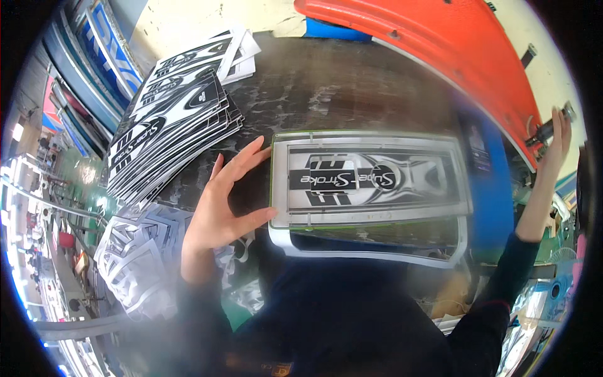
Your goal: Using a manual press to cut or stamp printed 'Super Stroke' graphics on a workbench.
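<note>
A clear-topped rectangular cutting die (377, 217) with a thin green edge lies in front of me. Through it shows a black-and-white printed sheet (326, 179). My left hand (226, 195) is at its left end, fingers spread, the thumb touching or very near the edge. To the far right, my right hand (556, 147) is raised beside a black handle (541, 133) on the red press arm (433, 44). Its fingers stretch upward, and I cannot tell whether the palm presses on the handle. A white-bordered sheet edge (370, 253) sticks out from under the die's near side.
A tall stack of printed black-and-white sheets (169, 125) leans at the left of the dark table (301, 81). Below it is a heap of white paper offcuts (141, 251). A blue panel (493, 182) stands right of the die. Curved boards (85, 75) line the far left.
</note>
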Available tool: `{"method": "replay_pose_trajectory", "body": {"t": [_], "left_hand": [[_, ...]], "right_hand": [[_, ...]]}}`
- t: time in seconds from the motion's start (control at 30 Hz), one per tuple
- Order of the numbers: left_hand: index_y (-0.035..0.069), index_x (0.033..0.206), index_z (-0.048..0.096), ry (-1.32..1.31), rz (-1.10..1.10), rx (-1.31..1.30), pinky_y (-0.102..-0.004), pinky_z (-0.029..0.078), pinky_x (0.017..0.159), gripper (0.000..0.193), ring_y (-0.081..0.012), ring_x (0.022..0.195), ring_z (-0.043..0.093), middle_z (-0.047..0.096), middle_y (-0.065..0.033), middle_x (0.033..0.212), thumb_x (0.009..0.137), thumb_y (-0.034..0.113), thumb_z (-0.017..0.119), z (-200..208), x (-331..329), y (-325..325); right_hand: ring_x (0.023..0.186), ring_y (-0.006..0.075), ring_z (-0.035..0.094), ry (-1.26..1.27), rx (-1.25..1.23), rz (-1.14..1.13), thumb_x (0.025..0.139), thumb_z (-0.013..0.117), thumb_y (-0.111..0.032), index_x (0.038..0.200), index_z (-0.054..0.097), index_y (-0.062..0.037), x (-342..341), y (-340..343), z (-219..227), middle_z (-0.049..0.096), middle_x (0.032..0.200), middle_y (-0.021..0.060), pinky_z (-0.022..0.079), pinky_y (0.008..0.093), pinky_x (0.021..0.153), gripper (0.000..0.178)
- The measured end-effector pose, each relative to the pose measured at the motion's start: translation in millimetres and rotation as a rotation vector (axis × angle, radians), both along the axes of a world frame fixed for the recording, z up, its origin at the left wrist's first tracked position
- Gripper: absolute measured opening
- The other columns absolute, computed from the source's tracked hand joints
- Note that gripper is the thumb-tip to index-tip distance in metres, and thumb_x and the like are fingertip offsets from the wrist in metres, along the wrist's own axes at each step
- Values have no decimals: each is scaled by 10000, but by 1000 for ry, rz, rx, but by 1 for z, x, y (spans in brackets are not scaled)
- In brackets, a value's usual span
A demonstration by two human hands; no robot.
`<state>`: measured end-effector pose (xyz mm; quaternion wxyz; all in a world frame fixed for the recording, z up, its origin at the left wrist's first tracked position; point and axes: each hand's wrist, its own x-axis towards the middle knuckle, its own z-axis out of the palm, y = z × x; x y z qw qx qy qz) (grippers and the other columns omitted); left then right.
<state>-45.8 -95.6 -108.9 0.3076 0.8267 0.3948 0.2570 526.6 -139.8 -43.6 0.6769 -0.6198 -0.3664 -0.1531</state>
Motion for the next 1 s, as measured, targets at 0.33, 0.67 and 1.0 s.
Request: {"method": "replay_pose_trajectory", "body": {"t": [0.33, 0.67, 1.0], "left_hand": [[113, 1308, 543, 79, -70, 237, -618, 179, 1088, 614, -369, 1353, 372, 459, -151, 1425, 731, 271, 678, -8, 6, -4], [48, 1182, 527, 141, -25, 529, -620, 230, 1076, 494, -400, 1361, 341, 458, -86, 1439, 723, 208, 613, -13, 12, -9], [24, 1207, 545, 91, -39, 693, -434, 368, 978, 564, -294, 1010, 546, 659, -80, 996, 673, 174, 644, -8, 15, -2]], "right_hand": [[720, 222, 605, -56, 240, -287, 686, 812, -371, 885, 600, 34, 98, 30, 22, 620, 789, 130, 515, 353, 703, 498], [590, 141, 574, 304, 107, 118, 793, 735, -181, 802, 601, -32, 54, 12, 27, 581, 670, 46, 472, 273, 555, 200], [548, 113, 499, 431, 39, 447, 830, 701, -144, 795, 580, -59, -5, -19, 21, 524, 621, 7, 399, 239, 514, 152]]}}
